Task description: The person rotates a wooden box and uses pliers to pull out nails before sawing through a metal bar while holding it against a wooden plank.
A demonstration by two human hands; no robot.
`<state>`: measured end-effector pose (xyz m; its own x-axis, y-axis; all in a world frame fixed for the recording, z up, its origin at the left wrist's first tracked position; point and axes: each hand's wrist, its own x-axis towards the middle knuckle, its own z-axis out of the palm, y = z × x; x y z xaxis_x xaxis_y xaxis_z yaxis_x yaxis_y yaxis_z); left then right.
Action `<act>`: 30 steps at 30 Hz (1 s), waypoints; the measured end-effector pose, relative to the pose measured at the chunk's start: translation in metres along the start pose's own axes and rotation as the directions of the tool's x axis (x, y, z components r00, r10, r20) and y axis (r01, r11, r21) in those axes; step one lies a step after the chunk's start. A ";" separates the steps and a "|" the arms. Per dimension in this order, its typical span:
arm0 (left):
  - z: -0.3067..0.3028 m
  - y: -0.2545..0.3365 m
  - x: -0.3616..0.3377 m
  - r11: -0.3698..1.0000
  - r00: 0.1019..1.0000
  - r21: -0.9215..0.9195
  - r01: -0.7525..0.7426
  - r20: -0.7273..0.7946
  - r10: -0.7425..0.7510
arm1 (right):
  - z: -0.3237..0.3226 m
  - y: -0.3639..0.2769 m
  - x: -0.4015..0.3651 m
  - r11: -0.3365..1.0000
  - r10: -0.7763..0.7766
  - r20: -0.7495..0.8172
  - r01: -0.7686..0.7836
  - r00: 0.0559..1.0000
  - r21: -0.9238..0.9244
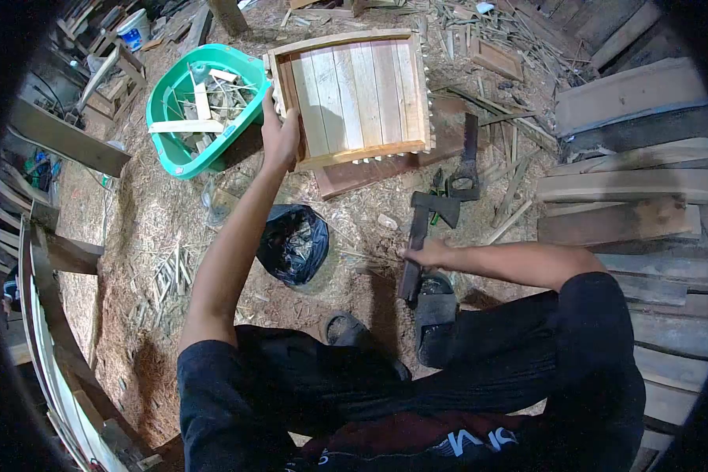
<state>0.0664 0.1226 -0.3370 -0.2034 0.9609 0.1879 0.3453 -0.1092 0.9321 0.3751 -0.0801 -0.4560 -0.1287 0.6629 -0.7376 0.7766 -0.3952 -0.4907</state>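
Observation:
My left hand [282,135] grips the left side of a shallow wooden box [354,102] with a slatted bottom and a raised frame. The box is held tilted, its inside facing me, and small pegs or wood ends stick out along its right and lower edges. My right hand [429,255] is closed around the dark handle of a hatchet [418,228], its head pointing away from me near the ground. Just beyond the hatchet lies another dark tool [467,161] with a long handle and a hole in its head. Behind the box is a reddish-brown board [362,176].
A green plastic tub [169,157] with wood scraps stands left of the box. A black plastic bag [291,245] sits open between my left arm and feet. Stacked planks [629,185] line the right side. Wood shavings cover the ground; a white bucket [134,30] stands far left.

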 end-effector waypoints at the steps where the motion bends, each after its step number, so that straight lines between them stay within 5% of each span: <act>1: 0.001 -0.005 0.002 0.999 0.999 0.015 -0.030 -0.028 0.030 | 0.019 0.015 0.020 0.993 -0.048 -0.100 0.036 0.994 -0.116; 2: 0.000 -0.004 0.001 0.999 0.999 0.026 -0.027 -0.022 0.027 | 0.029 0.023 0.033 0.970 -0.107 -0.194 0.060 0.975 -0.235; 8: 0.000 0.000 -0.002 0.997 0.998 0.045 -0.066 -0.008 0.067 | 0.002 0.007 0.043 0.988 0.150 -0.112 -0.144 0.982 0.064; 11: -0.003 0.018 -0.011 0.998 0.999 0.057 0.036 0.025 -0.038 | -0.016 0.010 0.039 0.997 0.046 -0.284 -0.061 0.958 -0.045; 15: -0.001 0.004 0.000 0.998 1.000 0.056 -0.009 0.006 0.009 | -0.073 -0.066 -0.047 0.995 0.095 -0.217 -0.095 0.971 0.012; 17: -0.003 0.002 -0.004 0.999 1.000 0.043 -0.012 0.000 0.012 | -0.093 -0.059 -0.036 0.950 0.198 -0.075 -0.173 0.977 0.258; 21: -0.003 0.013 -0.004 0.997 0.999 0.067 -0.031 -0.038 0.034 | -0.119 -0.059 -0.060 0.802 0.086 0.036 -0.091 0.996 0.590; 22: -0.002 0.012 -0.004 0.996 0.996 0.068 -0.059 -0.057 0.062 | -0.122 -0.054 -0.063 0.828 0.061 0.029 -0.067 0.998 0.556; 24: 0.001 0.009 0.001 0.996 0.997 0.076 -0.041 -0.065 0.046 | -0.121 -0.041 -0.056 0.981 0.016 -0.117 0.007 0.993 0.195; 26: 0.000 0.012 0.005 0.995 0.999 0.089 0.035 -0.023 -0.033 | -0.108 -0.012 -0.039 0.960 -0.173 -0.278 0.099 0.945 -0.262; 27: -0.002 0.016 0.007 0.993 0.998 0.096 0.066 0.013 -0.068 | -0.105 0.002 -0.027 0.941 -0.227 -0.345 0.114 0.911 -0.318; 30: 0.009 -0.024 0.017 0.975 0.979 0.174 -0.139 -0.122 0.161 | -0.109 0.021 -0.012 0.897 -0.308 -0.423 0.112 0.852 -0.429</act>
<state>0.0629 0.1440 -0.3592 -0.2550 0.8926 0.3717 0.5240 -0.1955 0.8290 0.4598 -0.0267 -0.4070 -0.0883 0.9557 -0.2809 0.9462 -0.0076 -0.3235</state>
